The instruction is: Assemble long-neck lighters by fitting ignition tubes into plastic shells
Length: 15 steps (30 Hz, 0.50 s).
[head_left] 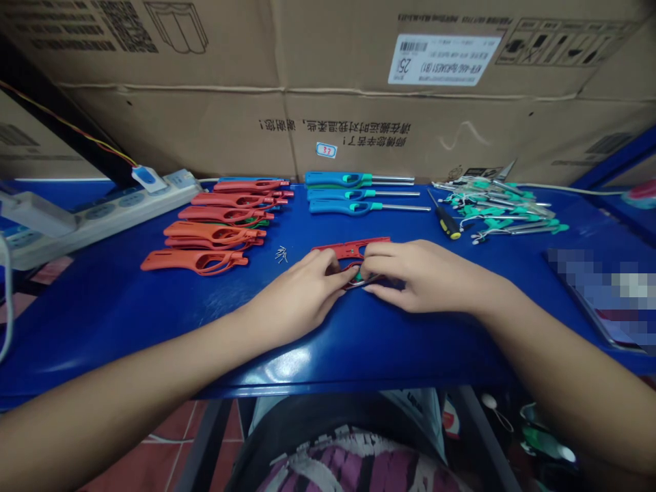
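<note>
At the middle of the blue table, my left hand (307, 283) is closed around the near part of an opened red lighter casing (351, 250). Opposite it, my right hand (415, 273) pinches a teal-and-metal lighter insert (358, 277) at the casing. Fingers hide most of this insert, so I cannot tell how it sits. One casing half lies just beyond my fingertips. Several small screws (281, 255) lie left of my left hand.
Several red and orange lighter casings (189, 262) lie at left, near a power strip (102, 212). Blue lighters (341, 206) with metal tubes lie behind my hands. Lighter inserts (512, 212), a screwdriver (447, 222) and a flat dark device (589, 294) are at right. A cardboard box (215, 130) walls the back.
</note>
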Each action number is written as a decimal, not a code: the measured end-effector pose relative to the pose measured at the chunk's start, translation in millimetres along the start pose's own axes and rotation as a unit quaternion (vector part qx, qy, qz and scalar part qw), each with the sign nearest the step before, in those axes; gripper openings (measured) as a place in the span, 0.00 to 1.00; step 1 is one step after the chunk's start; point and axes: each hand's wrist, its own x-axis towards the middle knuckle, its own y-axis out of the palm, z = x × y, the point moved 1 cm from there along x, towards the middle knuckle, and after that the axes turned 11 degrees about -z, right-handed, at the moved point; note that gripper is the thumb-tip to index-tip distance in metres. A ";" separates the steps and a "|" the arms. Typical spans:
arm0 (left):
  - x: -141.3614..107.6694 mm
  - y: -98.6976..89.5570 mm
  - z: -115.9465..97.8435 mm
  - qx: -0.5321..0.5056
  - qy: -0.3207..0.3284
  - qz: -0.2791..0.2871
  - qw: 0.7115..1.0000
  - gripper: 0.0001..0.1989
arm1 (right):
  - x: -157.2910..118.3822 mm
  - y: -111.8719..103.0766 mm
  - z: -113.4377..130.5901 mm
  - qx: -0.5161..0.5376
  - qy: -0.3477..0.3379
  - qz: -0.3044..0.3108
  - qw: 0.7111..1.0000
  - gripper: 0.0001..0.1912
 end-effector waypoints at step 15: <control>-3.6 4.4 2.6 0.092 0.041 0.027 0.995 0.23 | 0.5 8.2 -9.7 0.129 0.018 0.002 0.991 0.03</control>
